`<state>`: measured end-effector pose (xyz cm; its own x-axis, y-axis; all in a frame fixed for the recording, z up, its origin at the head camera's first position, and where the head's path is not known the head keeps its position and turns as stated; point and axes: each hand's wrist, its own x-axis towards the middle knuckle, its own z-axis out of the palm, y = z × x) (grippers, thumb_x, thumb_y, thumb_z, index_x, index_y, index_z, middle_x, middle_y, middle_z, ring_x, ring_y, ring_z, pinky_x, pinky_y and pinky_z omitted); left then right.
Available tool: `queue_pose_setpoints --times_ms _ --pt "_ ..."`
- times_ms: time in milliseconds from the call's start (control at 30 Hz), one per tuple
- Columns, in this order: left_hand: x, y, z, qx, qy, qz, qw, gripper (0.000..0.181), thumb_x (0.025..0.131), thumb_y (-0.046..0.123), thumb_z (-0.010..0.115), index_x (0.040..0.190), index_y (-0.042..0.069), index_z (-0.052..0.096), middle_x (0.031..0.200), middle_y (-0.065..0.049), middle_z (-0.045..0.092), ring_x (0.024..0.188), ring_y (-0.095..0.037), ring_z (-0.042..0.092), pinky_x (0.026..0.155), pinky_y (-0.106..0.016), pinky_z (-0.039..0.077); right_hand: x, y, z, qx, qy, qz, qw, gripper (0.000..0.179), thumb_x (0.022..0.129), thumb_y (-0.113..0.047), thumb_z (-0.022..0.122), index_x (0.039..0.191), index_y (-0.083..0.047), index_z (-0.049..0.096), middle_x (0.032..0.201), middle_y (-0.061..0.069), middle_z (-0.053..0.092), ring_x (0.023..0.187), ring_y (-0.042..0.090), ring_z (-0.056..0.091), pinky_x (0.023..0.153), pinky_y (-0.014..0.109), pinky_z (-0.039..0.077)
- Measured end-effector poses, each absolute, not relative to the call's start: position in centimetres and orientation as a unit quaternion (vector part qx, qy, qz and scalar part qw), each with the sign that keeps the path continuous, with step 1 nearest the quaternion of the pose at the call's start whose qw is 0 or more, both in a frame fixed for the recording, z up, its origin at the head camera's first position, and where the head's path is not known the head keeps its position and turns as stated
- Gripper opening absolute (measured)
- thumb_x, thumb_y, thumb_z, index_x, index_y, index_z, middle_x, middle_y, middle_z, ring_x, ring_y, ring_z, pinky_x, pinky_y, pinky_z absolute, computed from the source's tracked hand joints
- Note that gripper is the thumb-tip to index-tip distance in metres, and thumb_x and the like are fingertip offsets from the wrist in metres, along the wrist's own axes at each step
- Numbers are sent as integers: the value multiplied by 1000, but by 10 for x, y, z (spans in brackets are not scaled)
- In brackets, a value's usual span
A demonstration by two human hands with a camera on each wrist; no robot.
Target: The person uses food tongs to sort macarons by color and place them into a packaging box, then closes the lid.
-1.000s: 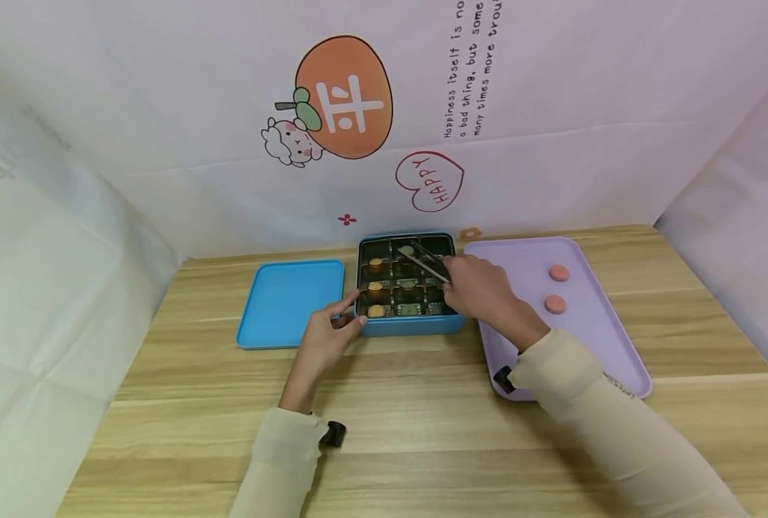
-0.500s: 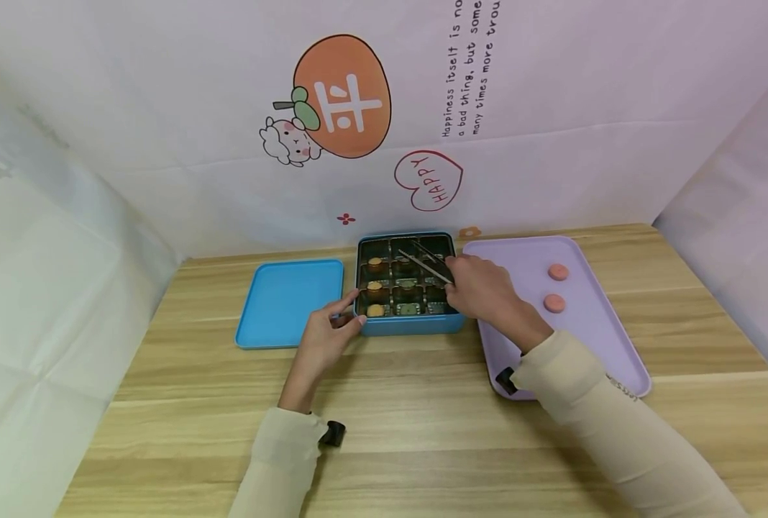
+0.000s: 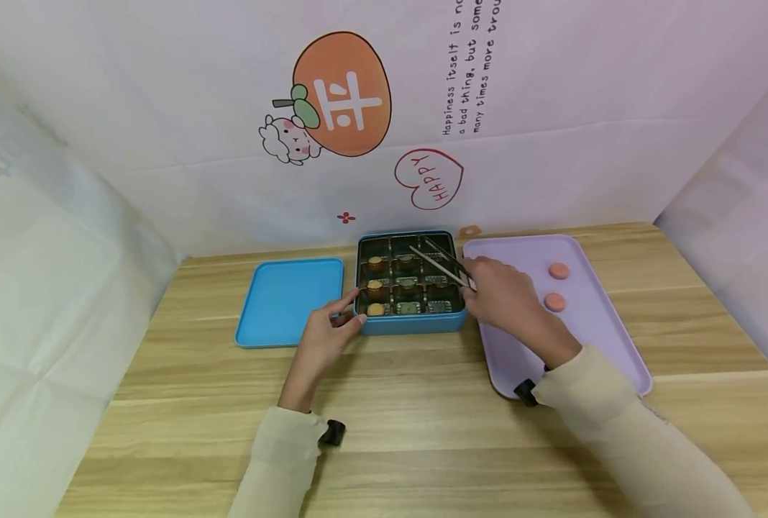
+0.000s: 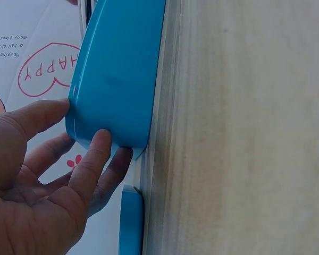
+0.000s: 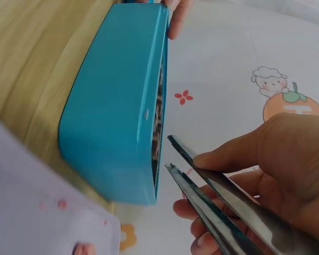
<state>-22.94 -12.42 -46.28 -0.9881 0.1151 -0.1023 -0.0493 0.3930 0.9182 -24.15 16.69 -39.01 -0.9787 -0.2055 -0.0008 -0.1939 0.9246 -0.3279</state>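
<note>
The blue box (image 3: 413,325) has a dark divided insert. Round yellow pieces (image 3: 375,285) lie in its left column and green pieces (image 3: 408,308) in its middle column. My left hand (image 3: 326,334) holds the box's front left corner, thumb at the front rim and fingers along the left wall (image 4: 109,79). Metal tongs (image 3: 442,266) are gripped in my right hand (image 3: 503,295), thumb on one arm. Their tips stand apart with nothing between them, over the box's back right part in the head view and beside its rim in the right wrist view.
Left of the box lies a flat blue lid (image 3: 290,302). At the right a lilac tray (image 3: 591,345) carries two pink discs (image 3: 555,302). A white printed cloth (image 3: 229,201) hangs behind the wooden table (image 3: 390,432).
A green piece at the tong tips has gone down into the back middle compartment. The tongs and my right hand have shifted right. My left hand stays at the box corner.
</note>
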Motion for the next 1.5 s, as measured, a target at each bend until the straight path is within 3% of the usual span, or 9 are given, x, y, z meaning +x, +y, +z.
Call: queue_pose_setpoints --times_ms 100,233,433,667,800,967,1100,1267,1500 --pt "-229 -125 -463 19 832 550 77 55 103 19 69 155 23 54 165 -17 40 141 -35 56 98 -43 58 -233 181 -390 -105 979 -173 -2 30 94 -6 58 121 1 68 107 21 70 83 34 65 53 42 45" --pt "-230 -125 -464 20 835 545 74 55 103 19 69 155 24 54 165 -17 41 141 -36 56 100 -45 58 -221 199 -391 -105 979 -173 -28 4 92 -6 60 93 -3 61 86 13 63 69 26 57 48 37 39" --pt "-231 -125 -463 21 838 542 68 54 102 19 70 154 23 55 164 -17 44 140 -36 58 102 -48 57 -208 226 -392 -91 981 -168 -35 6 92 -8 64 91 -6 59 86 12 63 64 26 54 48 39 40" --pt "-231 -125 -464 21 839 539 68 55 102 19 70 155 23 54 164 -18 42 140 -36 57 102 -48 57 -199 251 -400 -99 980 -163 -55 17 90 -5 63 79 -9 50 66 3 49 60 21 48 51 33 33" --pt "-231 -125 -464 20 837 543 68 55 102 19 70 155 23 55 164 -18 43 139 -36 58 102 -48 57 -192 259 -405 -101 980 -159 -60 21 89 -4 64 76 -10 49 66 3 49 59 20 46 50 33 31" --pt "-230 -124 -464 20 834 547 68 55 102 19 70 154 23 55 164 -17 42 139 -35 58 102 -48 57 -184 263 -413 -100 983 -151 -39 9 90 -6 69 92 -2 62 78 9 60 66 23 53 53 39 39" --pt "-231 -124 -464 22 835 546 67 55 102 19 70 155 22 54 164 -18 42 140 -36 58 103 -48 57 -176 267 -422 -94 984 -151 -26 23 90 -9 71 108 4 65 85 14 66 70 26 58 56 46 45" --pt "-231 -125 -465 24 835 546 65 55 102 18 69 155 21 54 165 -17 42 140 -36 57 103 -48 56 -171 267 -428 -88 983 -157 -22 14 90 -10 71 90 -4 58 73 6 56 63 21 50 54 38 39" --pt "-231 -124 -465 24 835 546 69 56 103 18 69 156 22 53 166 -18 40 141 -36 56 103 -48 56 -167 268 -432 -86 982 -167 -10 19 91 -10 69 82 -9 52 71 3 51 63 19 47 54 33 35"
